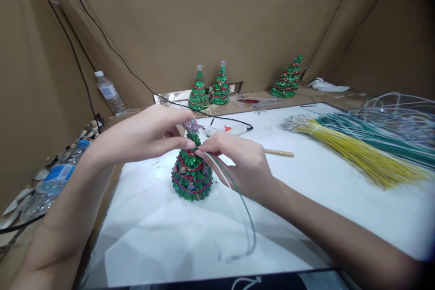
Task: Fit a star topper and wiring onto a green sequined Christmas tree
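A small green tinsel Christmas tree (192,176) with red garland and beads stands upright on the white board (152,240). My left hand (152,133) reaches round its top from the left, thumb and fingers closed at the upper part just under the pale star (193,125). From the right, my right hand (238,158) pinches at the same spot, its fingertips meeting the left thumb. A green wire (249,217) and a white strand trail down from the right hand's fingers. What lies between the fingertips is too small to make out.
Two similar trees (220,86) stand at the back, with another leaning tree (288,79) farther right. Bundles of yellow wires (367,158) and green wires (374,136) lie at right. Behind my hands are a glue gun (234,129) and a wooden stick (278,152). Plastic bottles (56,179) lie left.
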